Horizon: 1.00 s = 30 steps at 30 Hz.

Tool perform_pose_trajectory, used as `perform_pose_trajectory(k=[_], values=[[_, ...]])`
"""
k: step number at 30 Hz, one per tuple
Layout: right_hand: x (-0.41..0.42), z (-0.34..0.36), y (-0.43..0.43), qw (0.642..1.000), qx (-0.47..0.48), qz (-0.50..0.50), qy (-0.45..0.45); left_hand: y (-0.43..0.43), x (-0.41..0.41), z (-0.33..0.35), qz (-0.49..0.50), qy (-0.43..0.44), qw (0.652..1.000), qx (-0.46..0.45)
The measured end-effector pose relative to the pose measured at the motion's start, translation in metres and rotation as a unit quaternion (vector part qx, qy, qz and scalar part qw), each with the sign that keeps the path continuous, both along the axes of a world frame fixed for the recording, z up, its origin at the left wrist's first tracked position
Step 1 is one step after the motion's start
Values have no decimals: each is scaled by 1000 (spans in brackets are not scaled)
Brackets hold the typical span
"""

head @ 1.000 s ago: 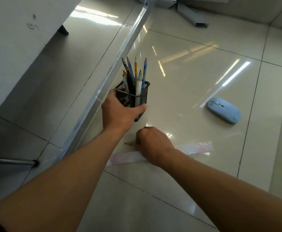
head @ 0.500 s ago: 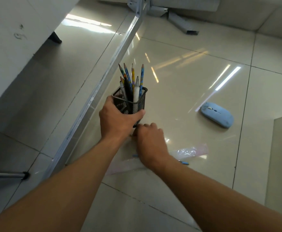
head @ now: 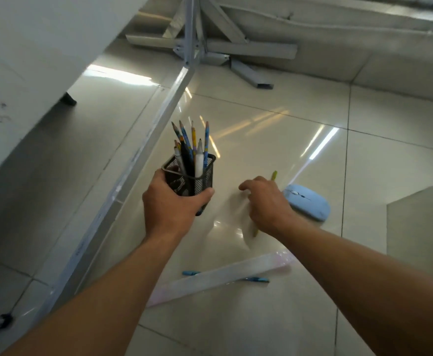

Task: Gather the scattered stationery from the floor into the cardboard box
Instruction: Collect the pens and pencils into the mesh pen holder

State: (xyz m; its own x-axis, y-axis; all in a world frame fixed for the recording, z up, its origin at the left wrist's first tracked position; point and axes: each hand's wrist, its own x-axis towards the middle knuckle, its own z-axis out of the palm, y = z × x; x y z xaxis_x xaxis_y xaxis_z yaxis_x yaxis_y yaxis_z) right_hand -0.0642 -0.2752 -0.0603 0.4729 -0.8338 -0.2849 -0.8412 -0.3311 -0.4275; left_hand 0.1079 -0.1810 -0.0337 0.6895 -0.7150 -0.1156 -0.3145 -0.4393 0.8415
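Your left hand (head: 174, 204) is wrapped around a black wire-mesh pen holder (head: 191, 179), fingers closed on its lower half and thumb across the near face, holding it just above the glossy beige tiled floor (head: 261, 140). The holder is a squarish cup of fine mesh with a solid rim, tilted slightly away from you. It is packed with pencils and pens (head: 192, 147): several blue patterned pencils with sharpened tips, one yellow, a white pen and a black one, all pointing up.

Your right hand (head: 267, 204) is closed loosely on a yellow-green pencil (head: 273, 175), which slants through your fist, its top showing above the knuckles and its lower end below the palm; it is blurred.

Just to the right of that hand lies a light blue computer mouse (head: 310, 201) on the floor. Nearer you, a long translucent ruler (head: 218, 278) with a pinkish tint lies diagonally over a blue pen (head: 258, 279), whose two ends show either side.
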Motion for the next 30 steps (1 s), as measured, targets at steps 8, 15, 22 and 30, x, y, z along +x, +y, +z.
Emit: perform_pose_trajectory(k=[8,15,22,30], values=[[-39,8,-9,962,-90,236,106,15,-3,-12,-23,-22,999,18],[-54,-18,0,948,-163,260,84,24,-12,-15,-20,-9,999,28],[-22,31,-14,955,-210,-20,-210,15,-14,-14,-7,8,1000,21],[50,116,-28,894,-140,-87,-416,-8,-21,2,-29,-1,1000,-7]])
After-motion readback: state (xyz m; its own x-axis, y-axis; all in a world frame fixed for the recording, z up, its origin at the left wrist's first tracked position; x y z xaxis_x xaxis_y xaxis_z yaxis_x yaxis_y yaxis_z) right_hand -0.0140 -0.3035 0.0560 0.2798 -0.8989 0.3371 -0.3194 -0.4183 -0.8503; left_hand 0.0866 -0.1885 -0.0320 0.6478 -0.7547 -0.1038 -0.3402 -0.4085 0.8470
